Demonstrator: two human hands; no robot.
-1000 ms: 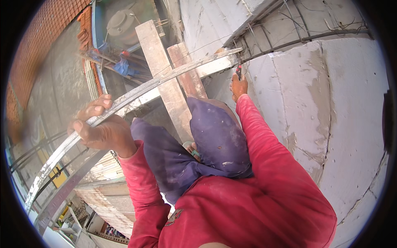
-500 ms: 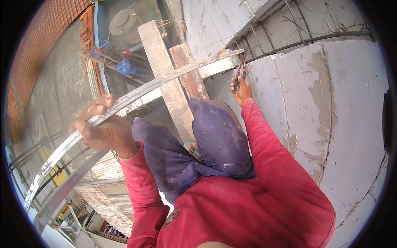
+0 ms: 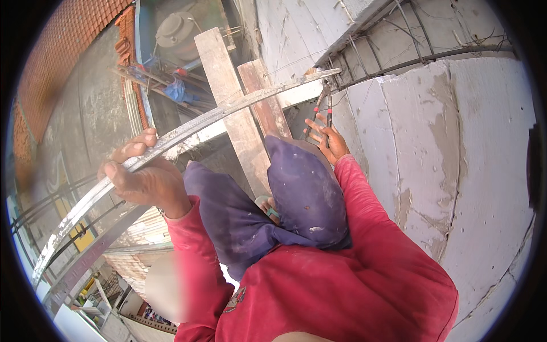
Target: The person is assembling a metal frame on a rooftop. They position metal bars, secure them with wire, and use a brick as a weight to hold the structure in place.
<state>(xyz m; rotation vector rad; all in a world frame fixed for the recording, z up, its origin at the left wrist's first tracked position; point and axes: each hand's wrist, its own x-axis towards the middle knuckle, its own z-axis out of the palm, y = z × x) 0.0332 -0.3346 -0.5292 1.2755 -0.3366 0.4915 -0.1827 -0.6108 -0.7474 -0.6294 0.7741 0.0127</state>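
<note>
My left hand (image 3: 145,179) is wrapped tight around a long pale metal strip (image 3: 188,128) that runs up toward the grey block wall (image 3: 456,171). My right hand (image 3: 325,137), fingers partly spread, holds red-handled pliers (image 3: 323,105) at the strip's far end, beside the rebar (image 3: 410,57). Wooden planks (image 3: 228,97) stand behind.

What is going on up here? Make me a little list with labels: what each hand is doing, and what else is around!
Left hand: left hand grips the long grey metal bar from above.
Right hand: right hand holds red-handled pliers, jaws up at the bar's far end by the wire ties.
Clothes: red sleeves, dark blue trousers.
Under the bar: two wooden planks crossing it.
Right side: pale plastered wall with thin steel rods on top.
Far below: grey tank, brick wall.
</note>
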